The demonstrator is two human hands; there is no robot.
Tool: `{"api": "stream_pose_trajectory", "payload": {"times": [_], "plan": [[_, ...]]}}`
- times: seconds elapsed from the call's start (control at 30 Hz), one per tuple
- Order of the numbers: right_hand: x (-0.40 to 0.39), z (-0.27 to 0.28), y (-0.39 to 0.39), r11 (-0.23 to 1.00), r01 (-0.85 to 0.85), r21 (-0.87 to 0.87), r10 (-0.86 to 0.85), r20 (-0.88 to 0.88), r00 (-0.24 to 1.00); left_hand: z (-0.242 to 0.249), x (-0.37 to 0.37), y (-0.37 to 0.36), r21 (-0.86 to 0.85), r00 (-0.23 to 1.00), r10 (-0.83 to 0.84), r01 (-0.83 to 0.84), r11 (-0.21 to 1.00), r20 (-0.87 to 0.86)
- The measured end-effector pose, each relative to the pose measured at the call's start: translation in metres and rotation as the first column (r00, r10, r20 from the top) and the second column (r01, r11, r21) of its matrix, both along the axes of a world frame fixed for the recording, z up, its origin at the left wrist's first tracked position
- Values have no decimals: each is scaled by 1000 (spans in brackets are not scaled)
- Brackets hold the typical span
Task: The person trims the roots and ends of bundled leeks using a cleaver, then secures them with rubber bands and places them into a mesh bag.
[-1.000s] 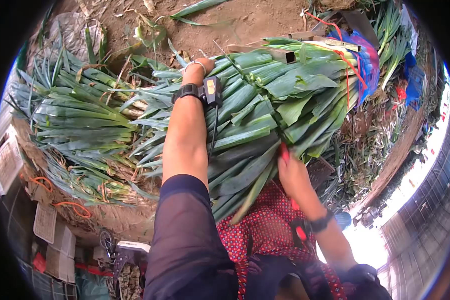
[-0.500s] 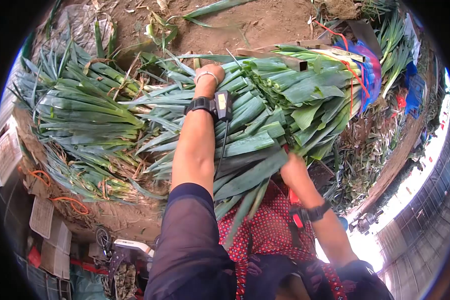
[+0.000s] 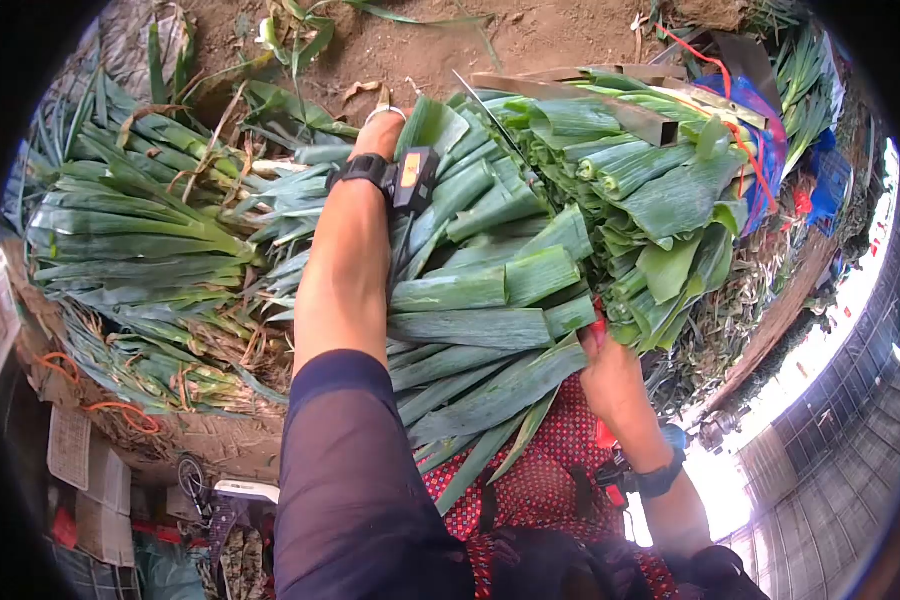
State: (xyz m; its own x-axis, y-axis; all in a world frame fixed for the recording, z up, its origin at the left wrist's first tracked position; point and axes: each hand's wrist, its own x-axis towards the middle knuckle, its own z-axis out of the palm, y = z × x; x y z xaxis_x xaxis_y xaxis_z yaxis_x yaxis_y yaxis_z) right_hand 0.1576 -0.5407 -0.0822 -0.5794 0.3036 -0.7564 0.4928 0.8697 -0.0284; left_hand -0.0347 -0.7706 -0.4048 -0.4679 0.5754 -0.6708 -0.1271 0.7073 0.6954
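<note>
A thick bundle of leeks [image 3: 490, 285] lies across in front of me, its broad green leaves cut across along a line. My left arm reaches over the leaves, and my left hand [image 3: 382, 122] grips the far side of the bundle; its fingers are mostly hidden. My right hand [image 3: 613, 378], at the near side, is closed round the red handle of a long knife [image 3: 492, 118]. The thin blade runs through the leaves, with its tip showing beyond the far edge. Right of the cut, the trimmed leeks [image 3: 650, 190] lie against a metal frame [image 3: 590, 98].
More leeks [image 3: 130, 230] are piled at the left. Blue plastic [image 3: 767, 130] and red string [image 3: 720, 75] are around the right end. Bare soil [image 3: 540, 35] lies beyond, leaf scraps at the right. Orange cord [image 3: 125, 415] hangs near the front left edge.
The knife has cut further through the leaves, and the gap between the two parts is wider. My right hand has moved slightly down and right; the view has shifted a little.
</note>
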Motion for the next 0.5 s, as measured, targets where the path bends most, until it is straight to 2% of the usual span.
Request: {"api": "stream_pose_trajectory", "payload": {"times": [0.1,0.17,0.23,0.27,0.37,0.4,0.43,0.47,0.5], "plan": [[-1,11,3,1000,-17,20,16,15,1000,34,-9,10,-68,988,-36,46,997,150],[-20,39,-9,997,74,26,-76,94,993,47,-11,15,-104,965,-57,86,991,258],[-26,53,-15,993,94,76,-106,175,979,28,3,18,-172,975,128,-96,980,184],[-26,49,-17,996,81,43,-86,139,986,27,5,11,-125,981,45,-21,992,191],[-19,-3,-10,998,18,-63,-15,57,998,34,7,18,-243,986,125,-95,965,112],[-3,-43,5,985,-149,-86,148,-10,989,2,11,20,-241,993,47,-20,970,107],[-20,-48,-6,993,-114,-39,117,78,990,0,13,16,-147,995,-103,100,984,-13],[-29,-46,-18,999,-29,27,28,44,999,17,8,11,-114,995,-102,102,988,7],[-29,-44,-18,999,-39,23,38,42,998,33,6,5,-79,995,-99,101,992,30]]}}
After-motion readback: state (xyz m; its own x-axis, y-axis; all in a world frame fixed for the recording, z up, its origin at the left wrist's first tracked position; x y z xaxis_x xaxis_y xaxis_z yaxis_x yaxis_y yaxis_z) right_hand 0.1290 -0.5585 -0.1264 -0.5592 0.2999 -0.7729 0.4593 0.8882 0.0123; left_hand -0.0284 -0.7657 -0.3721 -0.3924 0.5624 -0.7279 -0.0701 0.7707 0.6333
